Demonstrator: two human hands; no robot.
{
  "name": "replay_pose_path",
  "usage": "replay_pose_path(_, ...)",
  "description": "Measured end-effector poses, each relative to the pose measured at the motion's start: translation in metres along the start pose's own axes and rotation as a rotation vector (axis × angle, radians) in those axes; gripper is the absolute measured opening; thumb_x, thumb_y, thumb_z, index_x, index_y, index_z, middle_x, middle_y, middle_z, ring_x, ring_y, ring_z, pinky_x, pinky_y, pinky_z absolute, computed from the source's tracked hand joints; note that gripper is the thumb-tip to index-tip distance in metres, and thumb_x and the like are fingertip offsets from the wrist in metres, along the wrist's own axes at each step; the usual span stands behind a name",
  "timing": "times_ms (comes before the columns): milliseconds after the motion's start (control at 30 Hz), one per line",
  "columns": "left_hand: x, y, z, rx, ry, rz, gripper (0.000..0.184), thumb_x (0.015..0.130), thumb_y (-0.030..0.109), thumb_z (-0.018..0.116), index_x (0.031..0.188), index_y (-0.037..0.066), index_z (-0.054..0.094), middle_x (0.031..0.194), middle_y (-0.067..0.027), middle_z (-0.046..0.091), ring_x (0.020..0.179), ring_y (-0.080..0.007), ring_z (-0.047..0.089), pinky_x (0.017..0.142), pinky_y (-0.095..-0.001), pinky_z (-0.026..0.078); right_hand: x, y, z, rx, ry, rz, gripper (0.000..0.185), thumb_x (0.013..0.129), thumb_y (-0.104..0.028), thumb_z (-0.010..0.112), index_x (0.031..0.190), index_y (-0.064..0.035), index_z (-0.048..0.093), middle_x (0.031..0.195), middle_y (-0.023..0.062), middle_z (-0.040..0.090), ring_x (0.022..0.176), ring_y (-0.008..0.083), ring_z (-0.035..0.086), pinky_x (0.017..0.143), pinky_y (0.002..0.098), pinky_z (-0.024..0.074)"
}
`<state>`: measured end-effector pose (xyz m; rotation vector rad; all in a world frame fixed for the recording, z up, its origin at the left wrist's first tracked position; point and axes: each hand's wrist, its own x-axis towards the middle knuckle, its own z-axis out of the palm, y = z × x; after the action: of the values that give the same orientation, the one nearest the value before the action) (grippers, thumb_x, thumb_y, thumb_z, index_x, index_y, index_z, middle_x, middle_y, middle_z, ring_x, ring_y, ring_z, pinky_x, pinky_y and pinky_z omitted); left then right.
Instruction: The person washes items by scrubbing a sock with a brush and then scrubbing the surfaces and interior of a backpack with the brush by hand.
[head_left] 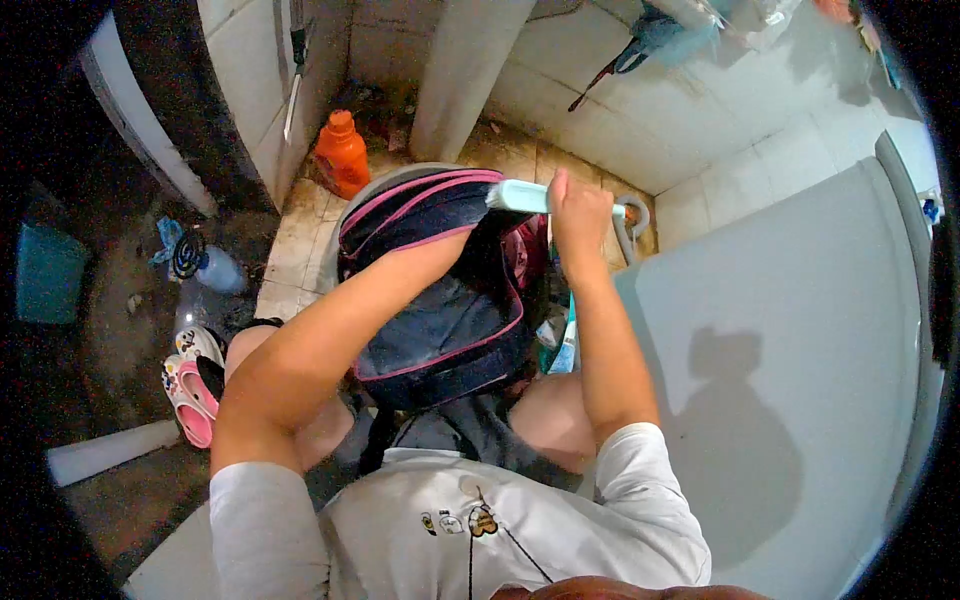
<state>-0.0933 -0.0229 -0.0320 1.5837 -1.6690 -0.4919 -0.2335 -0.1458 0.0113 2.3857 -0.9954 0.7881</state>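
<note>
A dark navy backpack with pink piping lies between my knees, its main opening unzipped. My left hand reaches into that opening; the forearm and wrist show, but the fingers are hidden behind the fabric. My right hand is closed around the handle of a pale mint scrub brush. The brush is held level above the bag's right upper edge, its white bristles pointing left, close to the bag's rim. Dark red cloth shows at the bag's right side.
An orange bottle stands on the tiles behind the bag. A large grey-white panel fills the right. At left are pink-and-white clogs, a spray bottle and a teal bin. A white pipe rises at the back.
</note>
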Motion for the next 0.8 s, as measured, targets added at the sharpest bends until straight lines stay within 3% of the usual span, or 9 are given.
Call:
replay_pose_path(133,-0.004,-0.002,-0.001,0.004,0.000,0.002,0.032,0.089,0.023,0.038,0.106,0.001,0.054,0.099,-0.0196,0.058,0.094,-0.0333,0.055,0.084,-0.0376,0.042,-0.001,-0.053,-0.027,0.201,0.092,-0.170,0.035,0.079,-0.020,0.054,0.047,-0.0066,0.050,0.051,0.0105,0.052,0.053,0.0280,0.049,0.058,0.0380,0.0361)
replay_pose_path(233,-0.002,0.001,-0.002,0.011,-0.002,0.002,0.032,0.089,0.023,0.038,0.106,0.001,0.054,0.099,-0.0196,0.058,0.094,-0.0333,0.055,0.084,-0.0377,0.042,-0.007,-0.017,-0.002,-0.067,0.131,-0.258,0.035,0.079,-0.020,0.054,0.047,-0.0067,0.050,0.051,0.0110,0.052,0.052,0.0284,0.049,0.057,0.0380,0.0358)
replay_pose_path(300,0.001,0.003,0.001,0.006,0.004,0.004,0.032,0.089,0.023,0.038,0.106,0.001,0.054,0.099,-0.0197,0.058,0.094,-0.0333,0.055,0.084,-0.0377,0.042,-0.002,0.007,0.001,0.025,-0.061,0.097,0.035,0.080,-0.020,0.053,0.048,-0.0070,0.050,0.051,0.0118,0.051,0.052,0.0292,0.048,0.057,0.0379,0.0354)
replay_pose_path(333,0.000,0.002,0.001,0.004,0.003,0.000,0.032,0.089,0.023,0.038,0.106,0.001,0.054,0.099,-0.0197,0.058,0.094,-0.0333,0.055,0.084,-0.0377,0.042,-0.002,0.003,0.002,0.021,-0.067,0.088,0.035,0.080,-0.020,0.053,0.048,-0.0070,0.050,0.051,0.0118,0.051,0.052,0.0292,0.048,0.057,0.0379,0.0354)
replay_pose_path(467,-0.002,-0.001,-0.002,0.001,-0.002,0.002,0.033,0.089,0.023,0.037,0.106,0.001,0.054,0.099,-0.0198,0.058,0.094,-0.0333,0.055,0.083,-0.0378,0.042,-0.001,-0.046,-0.012,0.274,0.181,-0.211,0.037,0.080,-0.020,0.054,0.046,-0.0064,0.048,0.049,0.0124,0.050,0.048,0.0299,0.049,0.051,0.0443,0.0339)
replay_pose_path(533,-0.001,0.001,-0.003,0.006,-0.005,0.003,0.033,0.089,0.023,0.037,0.106,0.001,0.054,0.099,-0.0198,0.058,0.094,-0.0334,0.055,0.083,-0.0378,0.042,-0.005,-0.015,0.005,0.125,-0.036,-0.068,0.033,0.080,-0.020,0.053,0.050,-0.0058,0.049,0.052,0.0129,0.052,0.052,0.0295,0.050,0.054,0.0438,0.0351)
replay_pose_path(600,0.001,0.004,0.003,0.006,0.003,0.003,0.033,0.089,0.024,0.037,0.106,0.000,0.054,0.098,-0.0199,0.058,0.094,-0.0334,0.055,0.083,-0.0378,0.042,-0.005,0.003,0.005,-0.093,-0.036,-0.120,0.024,0.080,-0.019,0.053,0.060,-0.0056,0.054,0.056,0.0133,0.053,0.056,0.0300,0.051,0.056,0.0425,0.0365)
replay_pose_path(667,-0.002,0.001,0.002,0.004,0.006,0.000,0.033,0.089,0.024,0.037,0.106,0.000,0.054,0.098,-0.0199,0.058,0.094,-0.0334,0.055,0.083,-0.0379,0.042,-0.004,-0.003,-0.004,0.188,0.048,0.094,0.014,0.080,-0.019,0.054,0.074,-0.0074,0.057,0.061,0.0137,0.056,0.058,0.0312,0.052,0.056,0.0419,0.0376)
replay_pose_path(800,-0.005,0.000,0.000,0.011,0.006,0.002,0.033,0.090,0.024,0.037,0.106,0.000,0.054,0.098,-0.0200,0.058,0.094,-0.0334,0.055,0.083,-0.0379,0.042,0.001,-0.047,-0.019,0.373,0.127,-0.021,0.014,0.078,-0.020,0.057,0.087,-0.0099,0.057,0.064,0.0131,0.056,0.060,0.0317,0.052,0.057,0.0416,0.0380)
